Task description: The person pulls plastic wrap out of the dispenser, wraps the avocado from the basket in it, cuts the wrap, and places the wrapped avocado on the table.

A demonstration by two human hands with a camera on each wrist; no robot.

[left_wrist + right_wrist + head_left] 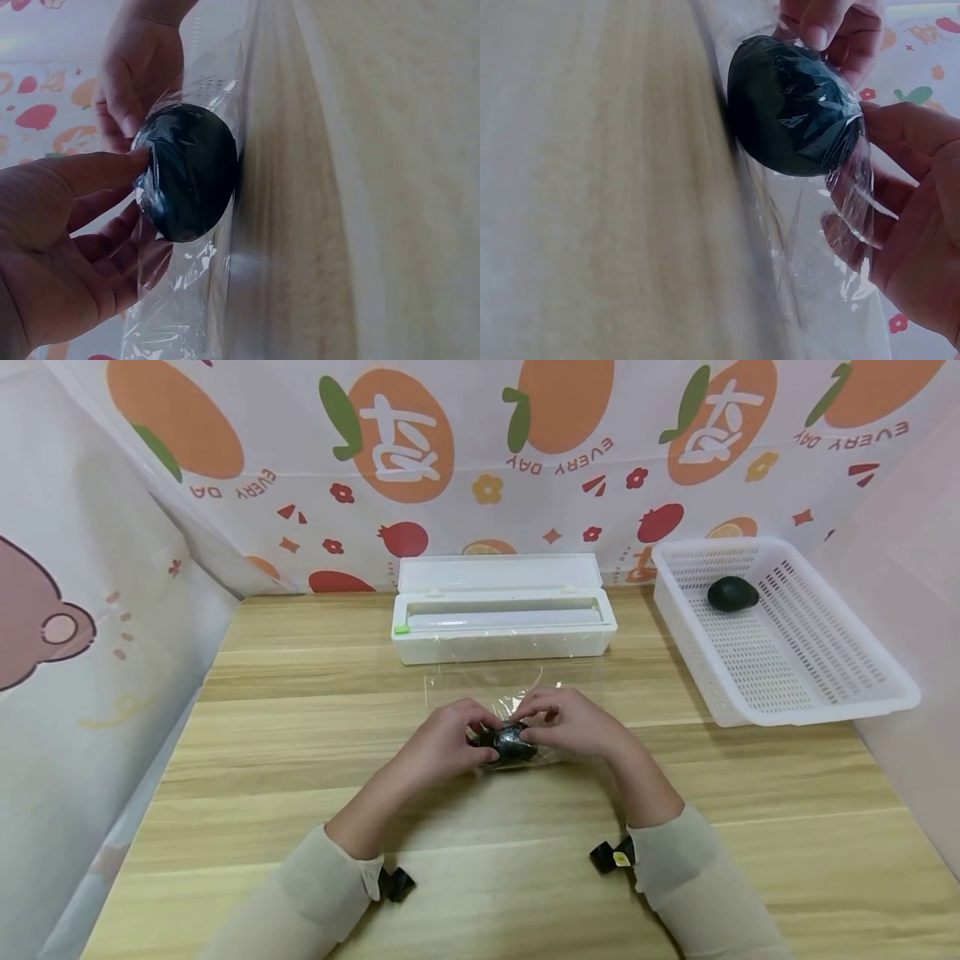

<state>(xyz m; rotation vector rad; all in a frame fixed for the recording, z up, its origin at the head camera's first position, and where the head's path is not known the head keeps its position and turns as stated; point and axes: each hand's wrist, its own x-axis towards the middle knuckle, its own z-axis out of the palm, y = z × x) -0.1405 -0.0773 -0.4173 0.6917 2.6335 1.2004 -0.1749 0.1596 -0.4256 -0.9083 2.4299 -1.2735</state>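
The left hand (442, 745) and right hand (577, 722) are pinching clear film (187, 300) around the dark fruit (512, 741) at frame centre, pulling it taut. The fruit is resting on the counter (480, 860), steadying the wrapping.

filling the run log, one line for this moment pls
left hand: holds film on dark avocado | right hand: pinches cling film | second avocado: in basket

Dark round object (191, 171) wrapped in clear film (176, 300)
Left hand (67, 247), lower left, pinches the film; right hand (139, 71) at top; worktop (375, 187) fills the right.
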